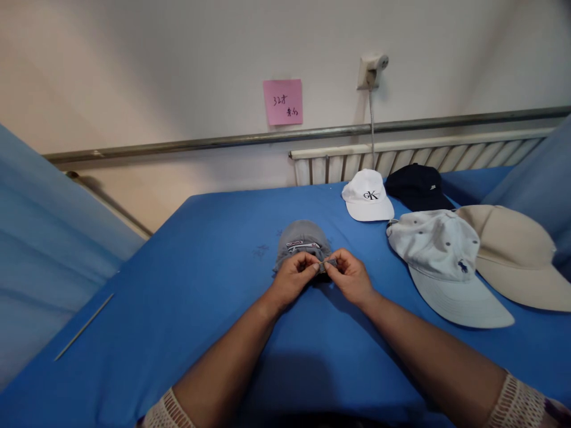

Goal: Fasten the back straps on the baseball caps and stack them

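A grey baseball cap (303,232) with a small embroidered patch lies on the blue-covered table, its strap end toward me. My left hand (295,274) pinches the cap's back strap near a small buckle. From the other side, my right hand (348,274) pinches the strap's end between thumb and index finger. Both sets of fingertips nearly meet at the buckle, and they cover most of it. The lower part of the cap is hidden behind my hands.
To the right sit a white cap (366,193), a dark navy cap (414,185), a pale grey cap (439,244) and a beige cap (513,238). A thin stick (84,327) lies at the table's left edge. Behind are a metal rail (232,141) and a radiator (423,156).
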Action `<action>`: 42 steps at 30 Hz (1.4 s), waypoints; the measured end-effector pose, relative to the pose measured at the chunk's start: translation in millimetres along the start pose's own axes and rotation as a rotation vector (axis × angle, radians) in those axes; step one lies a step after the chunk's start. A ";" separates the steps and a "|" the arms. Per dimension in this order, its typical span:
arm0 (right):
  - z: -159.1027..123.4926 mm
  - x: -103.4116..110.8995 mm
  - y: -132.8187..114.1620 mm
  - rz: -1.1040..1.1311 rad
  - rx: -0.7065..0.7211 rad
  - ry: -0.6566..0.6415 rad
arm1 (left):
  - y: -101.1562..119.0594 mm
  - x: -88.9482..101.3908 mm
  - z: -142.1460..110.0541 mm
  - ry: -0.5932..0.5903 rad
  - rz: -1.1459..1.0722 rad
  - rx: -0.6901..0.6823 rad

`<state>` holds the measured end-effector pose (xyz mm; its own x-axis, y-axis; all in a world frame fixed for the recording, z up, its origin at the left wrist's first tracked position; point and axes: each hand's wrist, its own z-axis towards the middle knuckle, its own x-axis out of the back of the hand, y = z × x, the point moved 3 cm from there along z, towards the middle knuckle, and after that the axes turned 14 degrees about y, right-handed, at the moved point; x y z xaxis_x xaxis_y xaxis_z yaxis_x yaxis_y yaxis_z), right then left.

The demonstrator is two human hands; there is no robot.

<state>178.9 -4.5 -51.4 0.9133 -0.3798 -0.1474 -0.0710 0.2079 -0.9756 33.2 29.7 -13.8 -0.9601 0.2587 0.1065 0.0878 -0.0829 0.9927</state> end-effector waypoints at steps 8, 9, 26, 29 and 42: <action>1.6 0.6 -6.2 0.038 -0.021 0.033 | 5.1 -2.0 -4.3 0.007 0.108 -0.160; 1.3 0.6 -6.9 0.047 -0.025 0.029 | 7.0 -2.5 -5.7 0.001 0.156 -0.205; 1.1 -1.3 -2.2 0.083 -0.084 0.025 | 15.9 -1.9 -12.2 0.086 0.497 -0.465; 1.4 -1.4 -1.6 0.084 -0.079 0.031 | 14.6 -1.9 -12.2 0.082 0.484 -0.478; -1.6 1.9 -18.0 0.032 0.101 -0.025 | 20.9 -0.9 -13.3 0.106 0.488 -0.526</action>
<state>181.3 -10.4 -34.4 0.9211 -0.3489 -0.1730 -0.0609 0.3098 -0.9489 32.3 14.9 6.2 -0.8671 -0.0182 0.4979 0.3990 -0.6238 0.6721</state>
